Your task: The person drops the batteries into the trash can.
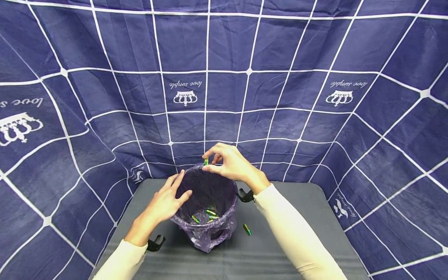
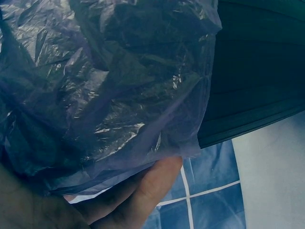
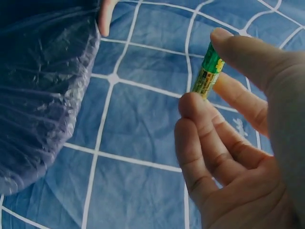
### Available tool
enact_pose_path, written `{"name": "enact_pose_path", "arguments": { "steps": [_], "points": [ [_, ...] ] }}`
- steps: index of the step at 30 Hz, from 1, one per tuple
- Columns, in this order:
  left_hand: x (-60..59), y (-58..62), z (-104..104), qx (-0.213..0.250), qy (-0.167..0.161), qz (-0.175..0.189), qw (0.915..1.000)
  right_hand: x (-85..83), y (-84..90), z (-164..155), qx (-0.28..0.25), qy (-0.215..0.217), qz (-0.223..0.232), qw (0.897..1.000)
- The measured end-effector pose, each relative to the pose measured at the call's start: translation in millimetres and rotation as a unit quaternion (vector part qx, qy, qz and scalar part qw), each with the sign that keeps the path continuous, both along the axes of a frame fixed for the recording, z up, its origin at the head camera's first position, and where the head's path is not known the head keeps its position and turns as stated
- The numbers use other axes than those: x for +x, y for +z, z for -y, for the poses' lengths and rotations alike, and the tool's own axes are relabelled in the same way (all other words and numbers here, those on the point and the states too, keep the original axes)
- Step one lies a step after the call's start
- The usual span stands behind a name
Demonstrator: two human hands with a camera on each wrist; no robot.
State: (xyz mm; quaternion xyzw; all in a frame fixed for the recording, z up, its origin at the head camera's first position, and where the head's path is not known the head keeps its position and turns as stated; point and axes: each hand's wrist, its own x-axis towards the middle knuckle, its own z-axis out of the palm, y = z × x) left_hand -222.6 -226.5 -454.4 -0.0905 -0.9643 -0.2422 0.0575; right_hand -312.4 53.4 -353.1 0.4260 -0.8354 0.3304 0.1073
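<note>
In the head view my right hand (image 1: 229, 161), above the far rim of a bin, pinches a battery (image 1: 205, 161) end to end between thumb and fingertip. The green and gold wrapper of that battery (image 3: 208, 71) shows clearly in the right wrist view. My left hand (image 1: 168, 200) rests at the left rim of the bin, which is lined with a purple plastic bag (image 1: 224, 223). Its fingers lie fairly straight along the outside of the bag, and its thumb spreads over the opening. Several batteries (image 1: 195, 219) lie at the bottom of the lined bin.
One more battery (image 1: 247, 229) lies on the grey table (image 1: 280, 249), right of the bin. A blue cloth (image 1: 231, 93) with white grid lines surrounds the table on the back and both sides. Black wrist mounts (image 1: 245, 195) stick out from both sleeves.
</note>
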Motion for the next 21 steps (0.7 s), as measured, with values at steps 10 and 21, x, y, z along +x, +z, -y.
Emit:
{"name": "enact_pose_path", "arguments": {
  "steps": [10,21],
  "points": [
    [0.1,2.4,0,0.001,-0.001,-0.003,1.0000,4.6,-11.1,-14,0.003,-0.020,0.014,1.000],
    [0.4,2.7,0,-0.001,0.000,0.005,1.0000,-1.6,-40.2,-54,-0.032,-0.071,0.012,0.997]
  ]
}}
